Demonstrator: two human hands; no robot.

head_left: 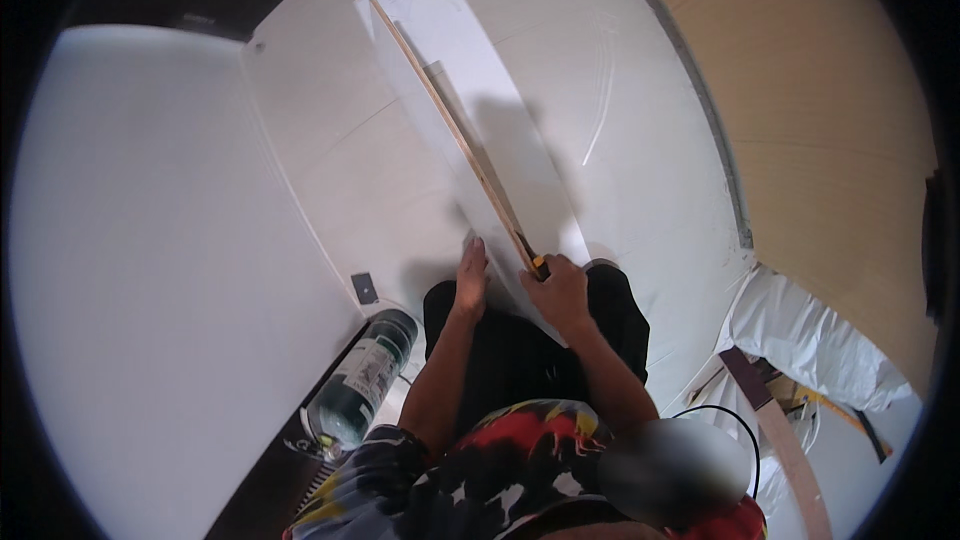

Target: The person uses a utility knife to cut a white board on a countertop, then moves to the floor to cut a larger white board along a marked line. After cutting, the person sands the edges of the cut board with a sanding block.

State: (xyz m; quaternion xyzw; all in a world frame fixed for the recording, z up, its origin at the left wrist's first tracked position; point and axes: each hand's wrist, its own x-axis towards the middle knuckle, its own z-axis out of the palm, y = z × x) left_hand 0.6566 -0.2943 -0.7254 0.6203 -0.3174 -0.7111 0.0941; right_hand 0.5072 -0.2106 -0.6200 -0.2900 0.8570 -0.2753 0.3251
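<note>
A long narrow board (445,120) stands on edge, its pale wood edge facing up, over a white panel (515,95) that stretches away from me above my dark-clad legs. My right hand (560,290) is closed round a yellow-and-black tool (538,265) at the board's near end, against its upper edge; the tool's tip is too small to make out. My left hand (472,275) rests against the board's left face with fingers stretched out, and its fingertips are partly shaded.
A pale floor (330,110) surrounds me. A large white panel (140,240) lies left, beside a dark green cylinder (355,390) and small dark plate (365,288). At right are a wooden surface (820,110), crumpled white sheeting (800,330), wood strips (790,450) and a black cable (750,440).
</note>
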